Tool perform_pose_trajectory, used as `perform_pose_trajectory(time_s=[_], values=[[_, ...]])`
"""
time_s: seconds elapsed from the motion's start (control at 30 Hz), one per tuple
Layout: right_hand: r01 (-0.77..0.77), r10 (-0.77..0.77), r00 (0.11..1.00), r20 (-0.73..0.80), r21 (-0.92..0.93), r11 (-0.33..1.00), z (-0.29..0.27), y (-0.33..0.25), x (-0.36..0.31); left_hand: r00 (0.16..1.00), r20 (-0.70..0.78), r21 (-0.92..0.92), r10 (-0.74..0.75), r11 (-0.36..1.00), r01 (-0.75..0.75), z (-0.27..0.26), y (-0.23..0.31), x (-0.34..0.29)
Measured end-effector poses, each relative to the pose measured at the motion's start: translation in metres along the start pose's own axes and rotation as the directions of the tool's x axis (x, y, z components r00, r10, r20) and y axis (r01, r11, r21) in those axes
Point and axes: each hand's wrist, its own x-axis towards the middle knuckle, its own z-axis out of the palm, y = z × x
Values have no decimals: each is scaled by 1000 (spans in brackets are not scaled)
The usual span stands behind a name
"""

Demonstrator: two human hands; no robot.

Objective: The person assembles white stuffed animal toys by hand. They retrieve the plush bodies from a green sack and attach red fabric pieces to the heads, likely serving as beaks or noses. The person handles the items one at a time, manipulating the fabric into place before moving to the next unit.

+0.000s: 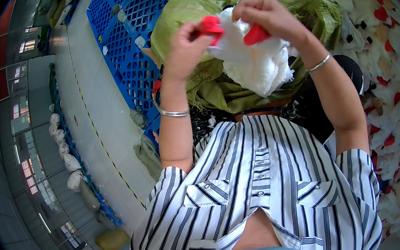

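A white fluffy plush piece point(259, 70) with red parts hangs between my two hands above a green woven sack point(184, 5). My left hand point(184, 48) is closed on a red fabric part point(212, 27) at the left side of the plush. At the top, my right hand point(269, 16) pinches the white fabric, its fingertips partly hidden. Just below that hand a pointed red flap point(256, 35) sticks out, and another bit of red shows above it. Whether the red parts are all joined to the white piece, I cannot tell.
Blue plastic pallets point(121, 30) lie left of the sack, with small scraps on them. On the right spreads a large heap of white plush pieces point(393, 99) with red parts. Filled white sacks point(73, 163) line the far left, beyond a yellow-black floor line point(92, 118).
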Motion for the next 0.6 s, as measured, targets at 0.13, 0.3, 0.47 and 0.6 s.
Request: perform_pose_trajectory(time_s=[0.13, 0.3, 0.47, 0.6], values=[[93, -50, 825, -563, 48, 994, -72, -13, 7, 887, -463, -165, -12, 984, -73, -99, -13, -8], [44, -59, 787, -615, -40, 998, -85, -29, -2, 834, -546, -258, 74, 933, -252, -118, -11, -22], [36, -69, 799, -597, -67, 997, -78, -14, 9, 729, -649, -230, 218, 857, -461, -117, 27, -20], [167, 66, 763, -643, 295, 941, -90, -22, 9, 595, -763, -143, 252, 832, -537, -114, 56, -30]])
